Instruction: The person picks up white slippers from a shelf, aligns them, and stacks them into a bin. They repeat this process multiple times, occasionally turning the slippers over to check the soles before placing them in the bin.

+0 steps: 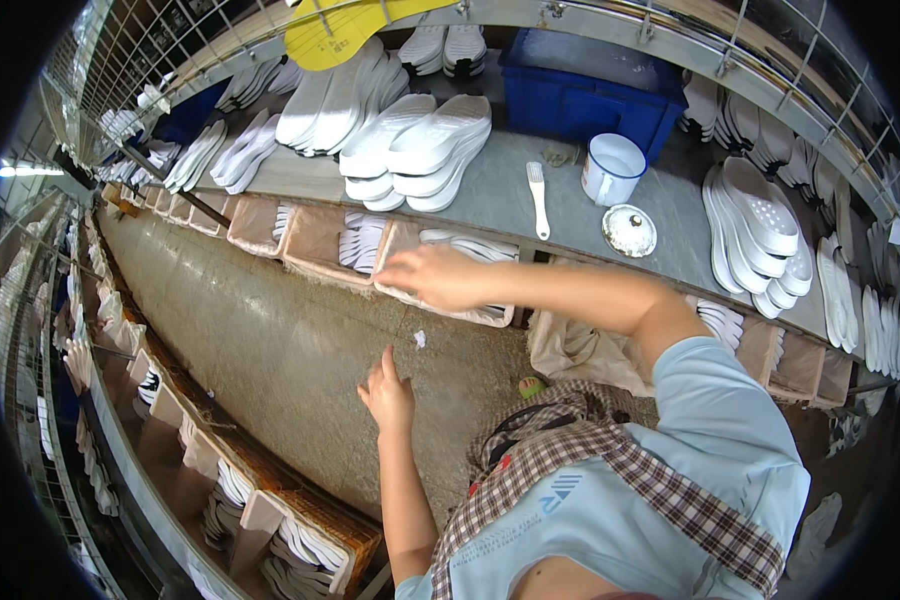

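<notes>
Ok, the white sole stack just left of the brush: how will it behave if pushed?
The sole stack would probably shear apart, since its layers sit offset. Each sole is likely light and springy, given the thick, foam-like look. A push toward the bench's near edge could drop some; it sits close.

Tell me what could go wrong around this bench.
The brush lies close to the front edge of the bench, near the right forearm, so a bump might knock it off. The mug stands uncovered, a lid beside it, so dirt could get in. The white soles stacked near the edge might slide.
</notes>
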`<state>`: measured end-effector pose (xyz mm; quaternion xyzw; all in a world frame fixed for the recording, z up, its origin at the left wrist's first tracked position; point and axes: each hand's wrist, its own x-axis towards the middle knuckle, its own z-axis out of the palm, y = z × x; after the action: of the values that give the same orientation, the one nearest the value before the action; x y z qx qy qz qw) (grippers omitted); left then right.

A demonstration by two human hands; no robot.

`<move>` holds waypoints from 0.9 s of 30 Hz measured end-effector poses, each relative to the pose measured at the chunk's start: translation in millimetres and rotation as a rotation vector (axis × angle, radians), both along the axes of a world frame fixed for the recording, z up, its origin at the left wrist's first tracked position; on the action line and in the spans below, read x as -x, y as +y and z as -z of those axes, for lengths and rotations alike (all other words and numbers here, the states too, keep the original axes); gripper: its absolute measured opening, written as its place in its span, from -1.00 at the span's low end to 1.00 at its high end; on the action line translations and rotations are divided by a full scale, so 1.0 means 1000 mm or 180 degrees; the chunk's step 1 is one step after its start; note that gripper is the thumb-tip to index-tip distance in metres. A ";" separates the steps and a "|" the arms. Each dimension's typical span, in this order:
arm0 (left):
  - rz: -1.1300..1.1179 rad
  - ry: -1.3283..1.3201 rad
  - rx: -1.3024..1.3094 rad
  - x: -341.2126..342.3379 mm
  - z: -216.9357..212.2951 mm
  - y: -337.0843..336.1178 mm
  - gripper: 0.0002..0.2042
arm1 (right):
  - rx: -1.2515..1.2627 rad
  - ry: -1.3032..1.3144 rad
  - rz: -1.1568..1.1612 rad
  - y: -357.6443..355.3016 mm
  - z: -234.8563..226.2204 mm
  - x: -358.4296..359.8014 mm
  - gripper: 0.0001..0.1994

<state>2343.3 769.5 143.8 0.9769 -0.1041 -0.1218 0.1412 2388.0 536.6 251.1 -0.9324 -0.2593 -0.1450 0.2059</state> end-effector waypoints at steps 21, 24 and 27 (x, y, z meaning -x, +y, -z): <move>-0.0149 0.0715 0.1352 0.007 0.014 -0.040 -0.43 | 0.0566 0.1963 0.2293 -0.523 -0.021 -0.077 -0.67; -0.1554 0.1581 0.3952 -0.002 0.001 -0.049 -0.43 | -0.0957 0.1928 0.1310 -0.533 -0.019 -0.089 -0.65; -0.1177 0.2071 0.6766 -0.015 -0.021 -0.048 -0.26 | 0.0685 0.2455 0.2617 -0.520 -0.045 -0.094 -0.64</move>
<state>2358.1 721.4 164.9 0.2831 0.0331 -0.1974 0.9380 2482.4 16.3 296.3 -0.9578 0.2051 0.1647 0.1162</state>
